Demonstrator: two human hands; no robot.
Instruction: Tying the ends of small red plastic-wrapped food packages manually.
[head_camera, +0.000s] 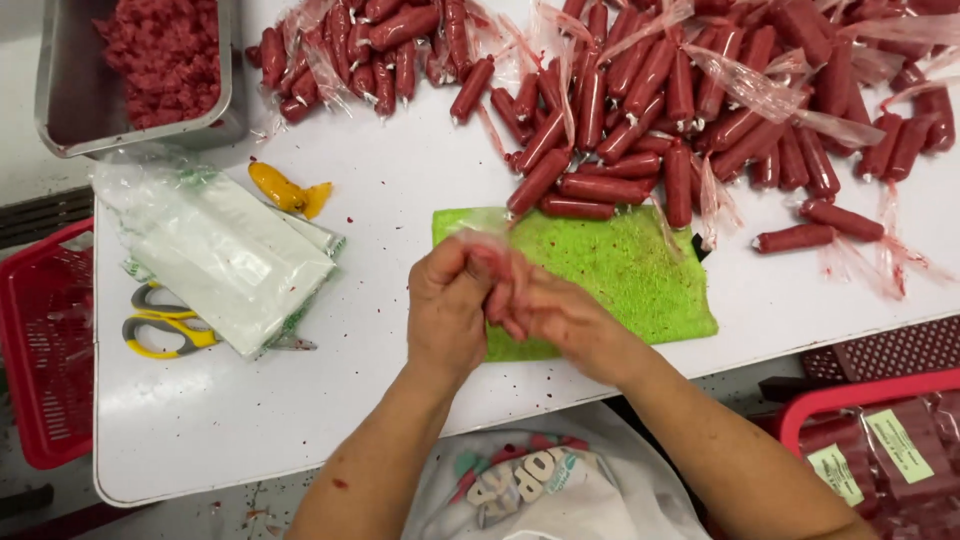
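The left hand (447, 305) and the right hand (545, 312) meet over the near edge of a green mat (620, 270), both curled shut around 1 small red meat roll (490, 262) in thin clear film (478, 225). Only a blurred pink end and a twist of film show between the fingers. The roll looks light and soft, likely to squash under a hard pinch, and the film looks slick and easily torn; the firmer middle seems the safest place to grip, with the loose film tail for twisting.

Beyond the mat lies a big heap of finished wrapped rolls (640, 110), touching and overlapping, with loose film ends sticking out. To the left sit a stack of clear bags (225, 250), yellow-handled scissors (160, 325) partly under it, and a small yellow scrap (285, 190). A steel tray of ground meat (160, 55) stands at the far left corner. The white table (380, 180) is smooth, flecked with red bits. Red crates (45, 350) flank it on both sides.
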